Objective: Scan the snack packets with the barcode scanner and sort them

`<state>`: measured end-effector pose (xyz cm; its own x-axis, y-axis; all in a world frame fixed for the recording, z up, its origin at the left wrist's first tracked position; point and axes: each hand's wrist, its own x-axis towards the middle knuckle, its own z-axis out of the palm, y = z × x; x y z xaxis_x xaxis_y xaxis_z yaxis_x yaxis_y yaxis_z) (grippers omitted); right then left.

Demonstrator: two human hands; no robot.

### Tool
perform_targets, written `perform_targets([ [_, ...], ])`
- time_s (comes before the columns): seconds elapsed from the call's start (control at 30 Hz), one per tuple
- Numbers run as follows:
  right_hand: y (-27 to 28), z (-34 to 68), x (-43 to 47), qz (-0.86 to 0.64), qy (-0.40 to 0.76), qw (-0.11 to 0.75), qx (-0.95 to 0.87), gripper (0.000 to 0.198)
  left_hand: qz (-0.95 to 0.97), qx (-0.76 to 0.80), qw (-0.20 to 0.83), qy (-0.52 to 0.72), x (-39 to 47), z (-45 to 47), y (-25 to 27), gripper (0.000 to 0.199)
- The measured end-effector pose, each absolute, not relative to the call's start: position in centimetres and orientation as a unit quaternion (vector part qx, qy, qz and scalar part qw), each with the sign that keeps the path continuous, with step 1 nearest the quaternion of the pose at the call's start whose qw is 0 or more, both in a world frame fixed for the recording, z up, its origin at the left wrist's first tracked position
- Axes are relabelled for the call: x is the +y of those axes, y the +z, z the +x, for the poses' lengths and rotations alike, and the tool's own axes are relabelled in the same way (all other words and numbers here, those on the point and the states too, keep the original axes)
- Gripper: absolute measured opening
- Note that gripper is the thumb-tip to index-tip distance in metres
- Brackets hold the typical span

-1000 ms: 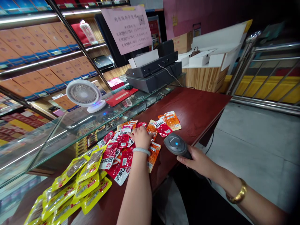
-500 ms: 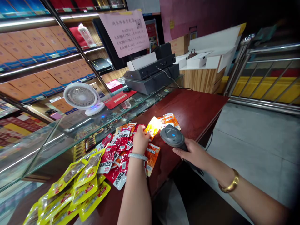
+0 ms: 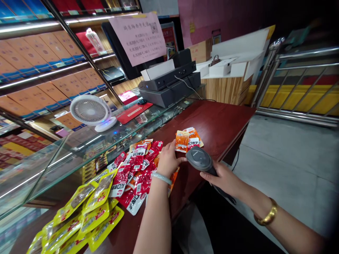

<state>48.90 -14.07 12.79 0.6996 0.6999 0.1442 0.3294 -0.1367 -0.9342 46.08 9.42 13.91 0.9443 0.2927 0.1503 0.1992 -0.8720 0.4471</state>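
Gripping a dark grey scanner (image 3: pixel 200 159), the right hand (image 3: pixel 224 179) wraps its fingers around the lower part, with the broad head tilted toward the left hand. A gold bracelet (image 3: pixel 268 214) circles the right wrist. The left hand (image 3: pixel 169 160) has its thumb spread from its fingers, nothing visible between them; its fingertips are right by the edge of an orange packet (image 3: pixel 181 141) (whether they touch it, I cannot tell). That packet lies on the dark red table (image 3: pixel 214 114), partly overlapping a small group of orange and red packets (image 3: pixel 196 134). Beneath and beside the left forearm spreads a pile of mostly red packets (image 3: pixel 141 181), next to yellow packets (image 3: pixel 99 213) stacked nearer the person. A white fan (image 3: pixel 91 110) stands on the glass counter (image 3: pixel 59 169) beyond.
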Motion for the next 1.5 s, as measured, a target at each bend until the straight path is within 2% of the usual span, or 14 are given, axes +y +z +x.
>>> perform_targets([
  [0.1, 12.8, 48.7, -14.9, -0.737, 0.171, 0.555, -0.345, 0.041, 0.991, 0.089, 0.08, 0.066, 8.3, 45.7, 13.7, 0.095],
  [0.23, 12.9, 48.8, -15.7, -0.738, 0.183, 0.556, -0.335, 0.04, 0.997, 0.074, 0.016, -0.02, 6.7, 45.8, 13.4, 0.076],
  [0.4, 12.4, 49.7, -15.6, -0.744, 0.167, 0.548, -0.342, 0.043, 0.995, 0.093, 0.0, -0.048, 5.0, 47.3, 14.2, 0.062],
  [0.6, 11.9, 50.3, -15.6, -0.767, 0.172, 0.512, -0.346, 0.044, 0.99, 0.099, 0.071, -0.076, 4.3, 52.4, 14.2, 0.066],
  [0.67, 11.9, 50.3, -16.0, -0.767, 0.169, 0.508, -0.354, 0.046, 0.989, 0.115, 0.083, -0.052, 4.3, 52.8, 14.4, 0.071],
  [0.73, 11.9, 50.0, -16.5, -0.766, 0.161, 0.505, -0.363, 0.045, 0.989, 0.129, 0.075, -0.004, 4.6, 51.3, 14.9, 0.073],
  [0.83, 11.7, 49.0, -16.9, -0.763, 0.171, 0.507, -0.363, 0.039, 0.986, 0.149, 0.042, 0.056, 5.9, 45.6, 15.8, 0.065],
  [1.0, 10.9, 46.9, -15.8, -0.728, 0.241, 0.508, -0.392, 0.035, 0.937, 0.348, -0.008, 0.042, 9.5, 34.4, 16.7, 0.056],
  [1.07, 10.6, 46.1, -15.0, -0.72, 0.261, 0.5, -0.405, 0.038, 0.924, 0.382, -0.021, 0.022, 10.4, 31.9, 16.7, 0.054],
  [1.2, 10.7, 44.6, -14.0, -0.715, 0.288, 0.481, -0.419, 0.042, 0.939, 0.342, -0.023, 0.015, 10.9, 30.4, 17.0, 0.049],
  [1.37, 11.6, 42.9, -13.7, -0.715, 0.28, 0.476, -0.429, 0.04, 0.942, 0.336, -0.019, 0.01, 10.4, 29.1, 17.1, 0.031],
  [1.5, 12.0, 41.2, -13.1, -0.716, 0.272, 0.476, -0.432, 0.045, 0.933, 0.36, -0.011, 0.027, 10.3, 26.8, 16.2, 0.035],
])
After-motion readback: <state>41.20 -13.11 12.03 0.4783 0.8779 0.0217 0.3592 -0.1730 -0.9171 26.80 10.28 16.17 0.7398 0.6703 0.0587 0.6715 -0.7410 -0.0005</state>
